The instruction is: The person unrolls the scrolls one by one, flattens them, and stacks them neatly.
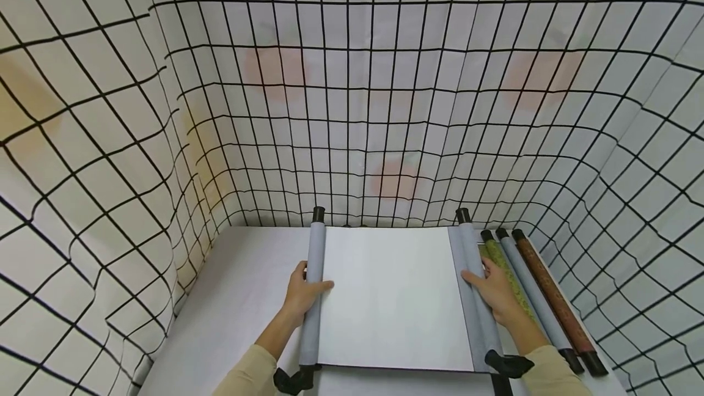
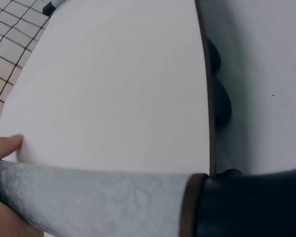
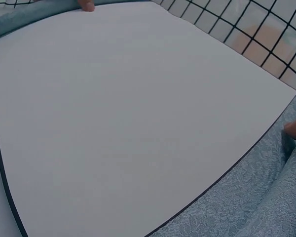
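A hanging scroll lies partly unrolled before me, its blank white sheet (image 1: 390, 298) stretched between two grey-blue rolled ends with black knobs. My left hand (image 1: 301, 292) grips the left roll (image 1: 316, 249), thumb over the edge of the sheet. The right roll (image 1: 469, 249) is held by my right hand (image 1: 495, 291), its thumb lying across the brocade. In the left wrist view the patterned roll (image 2: 98, 202) runs along the bottom to a dark knob (image 2: 251, 202). A strip of grey-blue brocade (image 3: 237, 187) borders the sheet in the right wrist view.
Right of the open scroll lie a green rolled scroll (image 1: 508, 274), a grey-blue one (image 1: 533, 289) and a brown one (image 1: 555, 295), side by side. A black wire grid (image 1: 374, 121) backed by white cloth encloses the white table (image 1: 242, 286) at the back and sides.
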Action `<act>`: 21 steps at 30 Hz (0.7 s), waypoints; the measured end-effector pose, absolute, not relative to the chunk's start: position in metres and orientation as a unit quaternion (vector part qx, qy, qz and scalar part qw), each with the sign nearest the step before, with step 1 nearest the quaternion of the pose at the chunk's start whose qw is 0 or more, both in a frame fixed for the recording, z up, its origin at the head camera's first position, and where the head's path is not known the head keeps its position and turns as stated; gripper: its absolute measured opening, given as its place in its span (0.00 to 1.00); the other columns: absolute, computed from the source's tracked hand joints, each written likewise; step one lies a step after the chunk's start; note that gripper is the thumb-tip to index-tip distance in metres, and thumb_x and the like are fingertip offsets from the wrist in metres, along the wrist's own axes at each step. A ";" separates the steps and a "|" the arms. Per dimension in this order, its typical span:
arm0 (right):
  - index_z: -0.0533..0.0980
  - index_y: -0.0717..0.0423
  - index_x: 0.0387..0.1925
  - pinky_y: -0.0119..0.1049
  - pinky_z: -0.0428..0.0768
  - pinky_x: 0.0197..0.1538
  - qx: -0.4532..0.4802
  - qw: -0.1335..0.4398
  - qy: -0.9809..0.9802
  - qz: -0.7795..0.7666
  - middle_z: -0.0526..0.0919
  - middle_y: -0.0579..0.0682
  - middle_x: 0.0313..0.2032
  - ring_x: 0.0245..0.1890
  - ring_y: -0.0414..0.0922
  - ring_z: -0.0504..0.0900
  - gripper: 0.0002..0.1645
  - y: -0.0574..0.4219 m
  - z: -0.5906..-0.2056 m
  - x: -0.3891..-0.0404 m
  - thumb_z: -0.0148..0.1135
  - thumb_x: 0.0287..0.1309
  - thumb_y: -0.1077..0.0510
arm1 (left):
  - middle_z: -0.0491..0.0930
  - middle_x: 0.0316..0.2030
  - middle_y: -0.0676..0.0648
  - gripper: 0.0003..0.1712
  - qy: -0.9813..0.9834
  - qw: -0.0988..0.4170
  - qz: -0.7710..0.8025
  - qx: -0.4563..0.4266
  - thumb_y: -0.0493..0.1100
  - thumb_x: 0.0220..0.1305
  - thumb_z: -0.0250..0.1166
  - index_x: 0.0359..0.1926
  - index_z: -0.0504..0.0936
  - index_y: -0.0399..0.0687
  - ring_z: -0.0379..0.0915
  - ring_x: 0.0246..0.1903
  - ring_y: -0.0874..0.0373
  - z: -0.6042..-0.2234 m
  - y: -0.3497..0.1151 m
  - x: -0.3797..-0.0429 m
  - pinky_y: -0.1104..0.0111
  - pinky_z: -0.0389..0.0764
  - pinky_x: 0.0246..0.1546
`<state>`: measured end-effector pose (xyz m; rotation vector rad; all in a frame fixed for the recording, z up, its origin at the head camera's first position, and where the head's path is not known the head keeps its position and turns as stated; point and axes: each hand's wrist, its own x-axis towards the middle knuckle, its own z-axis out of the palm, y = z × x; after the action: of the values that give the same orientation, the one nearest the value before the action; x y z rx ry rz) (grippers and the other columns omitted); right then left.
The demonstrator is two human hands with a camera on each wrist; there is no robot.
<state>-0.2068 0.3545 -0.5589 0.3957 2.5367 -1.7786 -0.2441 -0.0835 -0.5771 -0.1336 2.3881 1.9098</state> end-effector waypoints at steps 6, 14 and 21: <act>0.44 0.68 0.80 0.55 0.74 0.56 0.129 0.015 0.813 -0.568 0.60 0.75 0.72 0.64 0.66 0.69 0.54 0.354 -0.557 -0.203 0.64 0.72 0.47 | 0.78 0.47 0.38 0.34 0.767 0.034 0.637 -0.064 0.34 0.60 0.71 0.67 0.71 0.38 0.76 0.46 0.42 -0.574 -0.096 -0.242 0.52 0.78 0.41; 0.42 0.67 0.81 0.61 0.71 0.59 0.149 0.014 0.816 -0.558 0.57 0.76 0.73 0.66 0.68 0.67 0.55 0.352 -0.552 -0.202 0.64 0.73 0.48 | 0.78 0.49 0.36 0.29 0.773 0.031 0.631 -0.061 0.37 0.62 0.62 0.64 0.69 0.34 0.76 0.45 0.43 -0.566 -0.102 -0.242 0.53 0.77 0.42; 0.43 0.65 0.81 0.61 0.70 0.60 0.152 0.014 0.818 -0.555 0.56 0.73 0.74 0.67 0.67 0.66 0.55 0.348 -0.547 -0.203 0.64 0.72 0.47 | 0.75 0.57 0.34 0.36 0.790 0.037 0.610 -0.057 0.47 0.66 0.69 0.67 0.68 0.32 0.73 0.54 0.39 -0.564 -0.105 -0.244 0.44 0.74 0.53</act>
<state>-0.2034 0.3479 -0.5469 0.4739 2.5463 -1.7284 -0.2442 -0.1048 -0.5643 -0.1747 2.4240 1.8718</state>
